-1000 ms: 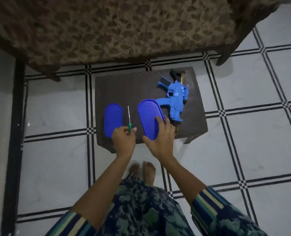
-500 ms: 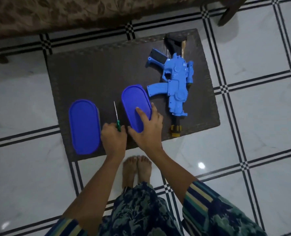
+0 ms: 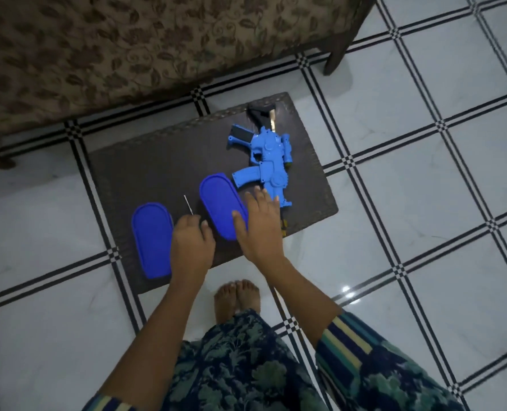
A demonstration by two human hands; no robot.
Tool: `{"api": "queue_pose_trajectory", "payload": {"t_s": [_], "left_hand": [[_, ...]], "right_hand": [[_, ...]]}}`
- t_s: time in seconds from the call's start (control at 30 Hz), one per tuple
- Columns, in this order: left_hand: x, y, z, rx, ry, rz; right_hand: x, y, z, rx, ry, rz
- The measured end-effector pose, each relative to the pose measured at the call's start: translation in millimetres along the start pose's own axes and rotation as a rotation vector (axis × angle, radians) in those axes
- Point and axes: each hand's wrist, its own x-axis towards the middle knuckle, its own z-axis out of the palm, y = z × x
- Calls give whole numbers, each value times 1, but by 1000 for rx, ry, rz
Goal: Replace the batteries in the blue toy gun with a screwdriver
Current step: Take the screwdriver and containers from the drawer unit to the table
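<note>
The blue toy gun lies on its side on the right part of a low dark table, its black stock pointing away from me. The screwdriver's thin metal shaft sticks out from my left hand, which is closed over the handle and hides it. My right hand hovers with its fingers spread, just near of the gun's barrel end. Its thumb lies on the right edge of a blue oval container.
A second blue oval container lies left of my left hand, near the table's front edge. A floral sofa with a dark leg stands behind the table. My bare feet are on the white tiled floor.
My right hand slid off the top of the right container to its right side and spread its fingers nearer the gun. My left hand now covers the screwdriver's green handle. The view pulled back.
</note>
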Motion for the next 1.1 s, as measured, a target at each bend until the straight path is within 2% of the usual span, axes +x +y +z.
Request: {"api": "queue_pose_trajectory", "payload": {"t_s": [0.13,0.3,0.5,0.67,0.87,0.97,1.1], "left_hand": [[-31,41,-75,-2,41,226],[-56,90,-135,23,60,359],[-88,153,-159,58,67,443],[-96,188,-157,88,46,488],[-84,240,-122,75,-1,404],[-75,274,-99,24,53,380],[-59,332,-80,-94,139,256]], "right_hand": [[-40,-30,-76,48,56,-7],[-87,-60,-149,124,71,-9],[-132,-61,-211,84,100,-38],[-131,-33,-248,72,165,-43],[-94,16,-287,53,168,-114],[-61,52,-306,45,138,-177],[-5,96,-354,6,58,-298]]}}
